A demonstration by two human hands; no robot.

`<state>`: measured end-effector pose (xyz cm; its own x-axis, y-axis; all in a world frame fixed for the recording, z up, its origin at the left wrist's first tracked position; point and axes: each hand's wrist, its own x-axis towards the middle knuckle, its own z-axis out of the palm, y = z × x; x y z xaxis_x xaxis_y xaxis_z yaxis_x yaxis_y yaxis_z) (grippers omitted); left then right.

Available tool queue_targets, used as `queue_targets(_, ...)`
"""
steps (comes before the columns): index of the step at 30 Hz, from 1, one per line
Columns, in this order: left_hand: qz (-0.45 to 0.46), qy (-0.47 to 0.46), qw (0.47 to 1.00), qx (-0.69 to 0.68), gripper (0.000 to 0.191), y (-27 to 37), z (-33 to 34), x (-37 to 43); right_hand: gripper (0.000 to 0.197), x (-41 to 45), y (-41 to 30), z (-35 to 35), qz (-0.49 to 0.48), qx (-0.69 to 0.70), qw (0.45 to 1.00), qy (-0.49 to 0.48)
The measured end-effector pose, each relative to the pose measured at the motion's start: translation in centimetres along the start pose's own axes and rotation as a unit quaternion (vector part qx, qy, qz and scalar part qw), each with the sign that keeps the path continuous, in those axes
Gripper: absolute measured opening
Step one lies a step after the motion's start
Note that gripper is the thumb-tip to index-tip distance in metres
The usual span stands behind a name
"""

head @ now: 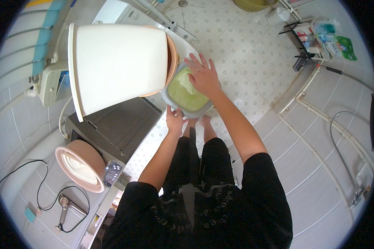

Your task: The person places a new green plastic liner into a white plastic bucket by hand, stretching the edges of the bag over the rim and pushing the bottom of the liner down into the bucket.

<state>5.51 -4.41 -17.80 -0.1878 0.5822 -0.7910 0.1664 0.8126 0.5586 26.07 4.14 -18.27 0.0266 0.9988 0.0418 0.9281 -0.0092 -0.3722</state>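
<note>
A grey plastic basin [202, 110] with greenish liquid in it is in front of me, beside a large white bin-like container [121, 68]. A pale, wet cloth or film [186, 81] lies in the liquid near the basin's far side. My right hand [202, 74] is spread over the basin, fingers apart, at the pale piece and the far rim; whether the palm touches the liquid cannot be told. At the near left rim is my left hand [175, 119], its thumb and fingers apart against the basin's outer side. Its grip on the rim is unclear.
A dark-topped washing machine [121, 124] stands at the left, with a pink basin [81, 165] near its control panel. A hair dryer [65, 204] hangs at lower left. Patterned tiles [233, 46] cover the floor. A rack [311, 40] with bottles and packets is at upper right.
</note>
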Motion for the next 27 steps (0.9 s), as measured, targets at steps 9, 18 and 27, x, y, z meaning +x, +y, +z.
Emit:
queue_targets(9, -0.011, -0.057, 0.996, -0.065, 0.046, 0.3, -0.1, 0.0, 0.076, 1.5, -0.8, -0.4, -0.025, -0.008, 0.996, -0.085)
queue_targets(18, -0.026, -0.080, 0.994, -0.074, 0.048, 0.0, -0.5, 0.3, 0.077, -3.9, 2.2, 1.0, 0.138, 0.003, 0.990, 0.004)
queue_targets(27, -0.008, -0.083, 0.995, -0.051, 0.056, -0.8, -0.5, 1.2, 0.074, -4.5, 1.6, 0.9, 0.192, 0.028, 0.981, -0.015)
